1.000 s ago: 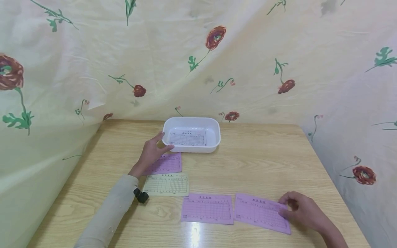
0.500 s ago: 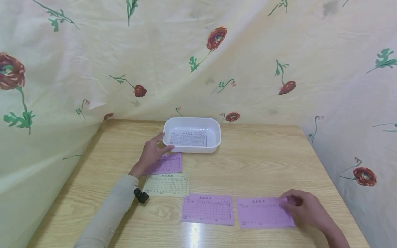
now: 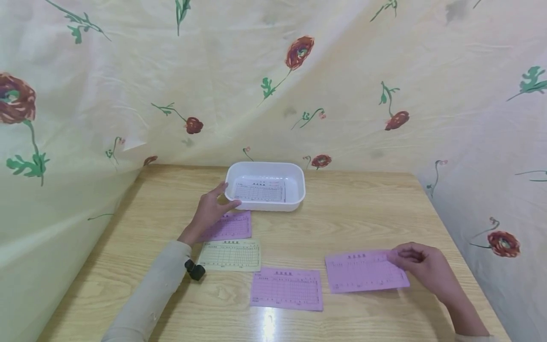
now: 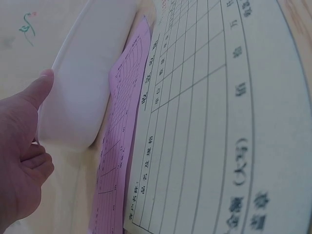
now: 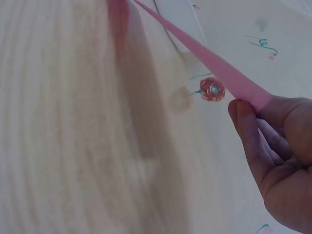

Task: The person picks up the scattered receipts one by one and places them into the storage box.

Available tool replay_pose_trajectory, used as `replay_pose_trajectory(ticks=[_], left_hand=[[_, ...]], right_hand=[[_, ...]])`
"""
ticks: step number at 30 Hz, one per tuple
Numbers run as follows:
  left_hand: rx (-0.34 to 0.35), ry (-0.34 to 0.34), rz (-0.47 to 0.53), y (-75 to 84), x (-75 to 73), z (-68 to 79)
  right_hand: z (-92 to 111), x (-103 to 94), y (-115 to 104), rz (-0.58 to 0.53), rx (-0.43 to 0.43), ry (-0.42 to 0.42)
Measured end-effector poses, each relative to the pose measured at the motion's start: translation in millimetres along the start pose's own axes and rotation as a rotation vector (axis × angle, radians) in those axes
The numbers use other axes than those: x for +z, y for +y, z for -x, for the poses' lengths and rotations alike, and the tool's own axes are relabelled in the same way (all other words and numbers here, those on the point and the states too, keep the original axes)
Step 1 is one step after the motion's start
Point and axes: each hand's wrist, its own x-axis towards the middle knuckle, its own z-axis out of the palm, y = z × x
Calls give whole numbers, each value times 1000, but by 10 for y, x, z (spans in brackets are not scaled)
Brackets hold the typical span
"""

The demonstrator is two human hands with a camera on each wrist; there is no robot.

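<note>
My right hand point(image 3: 420, 266) pinches the right edge of a pink receipt slip point(image 3: 365, 270), raised off the table with its shadow below. In the right wrist view, thumb and fingertips meet on the pink slip point(image 5: 234, 80), seen nearly edge-on. My left hand point(image 3: 209, 209) holds the near left corner of a white plastic tray point(image 3: 265, 206), thumb in front and fingers at the left side. A printed white slip point(image 3: 259, 191) lies inside the tray. In the left wrist view, the thumb of the left hand point(image 4: 22, 161) touches the wall of the tray point(image 4: 83, 83).
Another pink slip point(image 3: 231, 226) lies below the tray, partly under my left wrist. Nearer are a pale green slip point(image 3: 231, 255) and a further pink slip point(image 3: 286, 289), flat on the wooden table point(image 3: 354, 213). Flowered cloth point(image 3: 239, 95) hangs behind and at both sides.
My right hand has lifted the pink slip off the table and moved it away from the front edge, turning it straighter. The left hand and the tray have stayed put.
</note>
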Motion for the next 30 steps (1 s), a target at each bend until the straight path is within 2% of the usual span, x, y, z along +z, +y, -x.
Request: replay_pose_trajectory(ticks=[6, 13, 25, 30], left_hand=[[3, 0, 6, -4, 2, 4], [17, 7, 8, -4, 4, -2], [10, 1, 2, -11, 11, -27], [3, -4, 3, -13, 10, -11]], right_hand=[[-141, -28, -71, -33, 11, 44], [-346, 37, -278, -124, 35, 73], [-785, 387, -755, -166, 127, 49], [-994, 527, -953, -231, 144, 54]])
